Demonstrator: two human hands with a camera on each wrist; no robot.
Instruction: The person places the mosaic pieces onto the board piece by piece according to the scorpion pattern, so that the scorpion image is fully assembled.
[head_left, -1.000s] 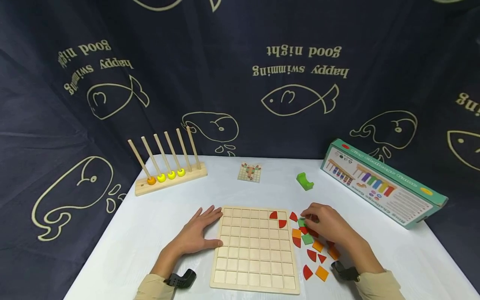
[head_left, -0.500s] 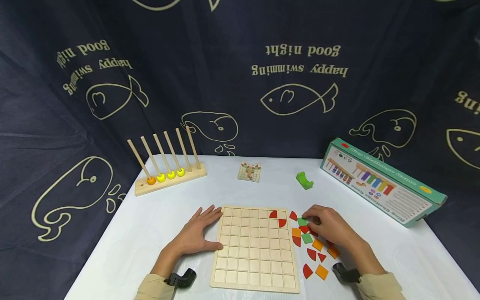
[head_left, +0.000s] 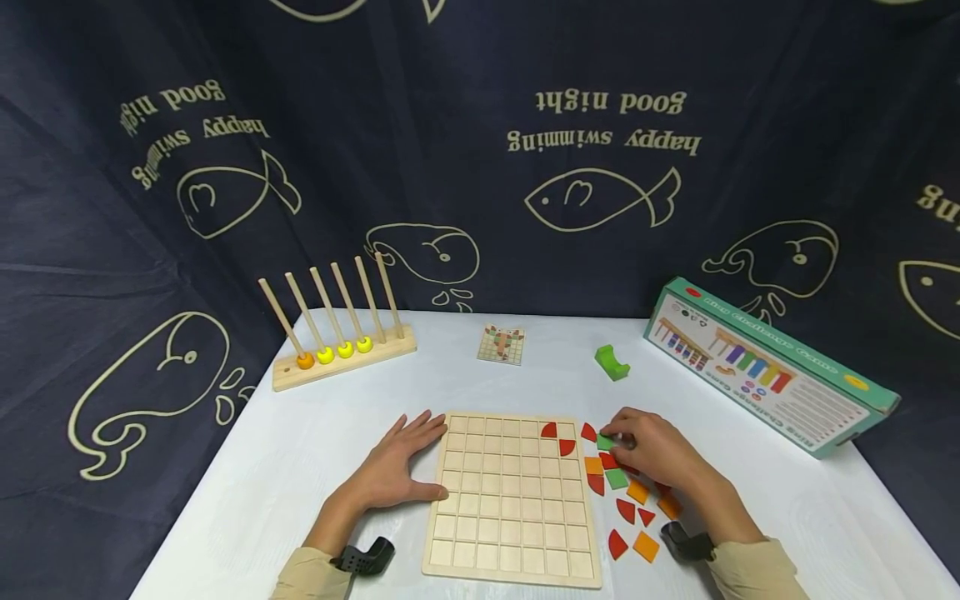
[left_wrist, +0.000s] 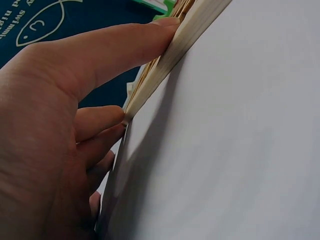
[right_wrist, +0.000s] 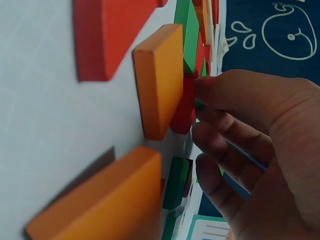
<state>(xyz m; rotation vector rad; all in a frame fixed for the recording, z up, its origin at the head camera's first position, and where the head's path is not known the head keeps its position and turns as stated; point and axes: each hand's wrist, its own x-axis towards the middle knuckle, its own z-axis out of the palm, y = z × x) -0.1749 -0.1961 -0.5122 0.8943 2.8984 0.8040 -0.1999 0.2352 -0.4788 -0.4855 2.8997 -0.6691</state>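
Note:
A pale wooden grid board (head_left: 510, 505) lies flat, with two red quarter-round pieces (head_left: 549, 430) in squares at its upper right. My left hand (head_left: 392, 473) is spread at the board's left side; in the left wrist view its thumb (left_wrist: 125, 47) touches the board's edge (left_wrist: 160, 72). Beside the board's right side my right hand (head_left: 651, 443) has curled fingers at a green square tile (head_left: 604, 442). In the right wrist view, thumb and index finger of that hand (right_wrist: 250, 120) pinch around a bit of green, mostly hidden by the fingertips.
Loose red pieces (head_left: 626, 511), orange tiles (head_left: 646, 547) and another green tile (head_left: 617, 478) lie right of the board. Behind stand a peg rack (head_left: 345, 360) with beads, a pattern card (head_left: 501, 344), a green curved block (head_left: 612, 362) and a long box (head_left: 765, 367).
My right hand's fingertips have shifted slightly around the green tile, which stays in nearly the same place. My left hand has kept its place on the board's edge.

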